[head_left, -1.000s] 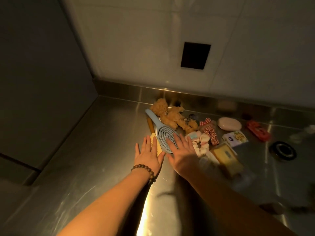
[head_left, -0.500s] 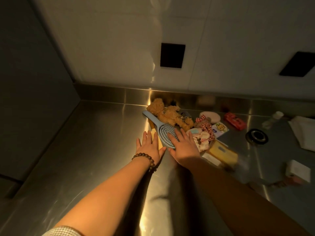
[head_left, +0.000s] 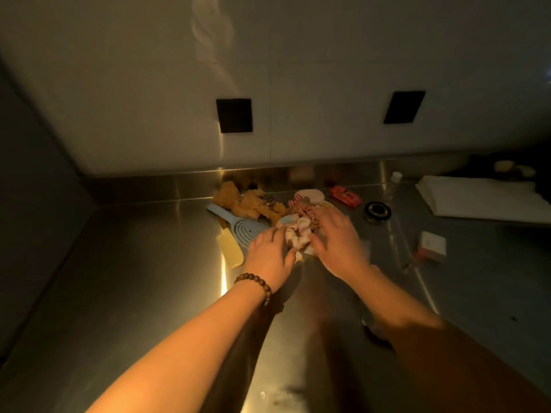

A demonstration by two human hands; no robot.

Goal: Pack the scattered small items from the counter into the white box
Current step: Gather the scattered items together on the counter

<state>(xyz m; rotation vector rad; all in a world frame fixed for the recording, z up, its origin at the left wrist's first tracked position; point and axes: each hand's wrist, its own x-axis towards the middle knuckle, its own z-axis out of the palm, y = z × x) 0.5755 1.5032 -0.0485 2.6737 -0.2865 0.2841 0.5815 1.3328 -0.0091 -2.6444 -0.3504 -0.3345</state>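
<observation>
Hands meet over the pile near the bench's far edge, at about twelve o'clock from where I watch. My left hand (head_left: pixel 269 253) lies palm down, fingers spread and flat, its tips touching the pale scrunchie (head_left: pixel 295 232) and the head of the blue brush (head_left: pixel 244 229); it grips nothing that I can see. A bead bracelet (head_left: pixel 256 286) circles that wrist. My right hand (head_left: pixel 338 241) is also palm down with fingers loosely spread, pressed against the scrunchie from three o'clock; what lies under its palm is hidden, so I cannot tell if it holds anything.

The brush lies flat, handle pointing to ten o'clock. A yellow comb (head_left: pixel 229 248) lies just beside it at seven o'clock, partly under the brush head. A brown plush toy (head_left: pixel 246 201) sits against the back splash at eleven o'clock of the hands, and a red checked bow (head_left: pixel 305 211) touches the scrunchie at one o'clock. A pink oval case (head_left: pixel 311 195) lies behind the bow.

Out at two o'clock lie a red packet (head_left: pixel 346 196) and a black ring (head_left: pixel 378 210), apart from each other. A small white carton (head_left: pixel 432 245) stands at three o'clock. The white box (head_left: pixel 483 201) lies well apart at the bench's (head_left: pixel 134 278) far right, dim and blurred.
</observation>
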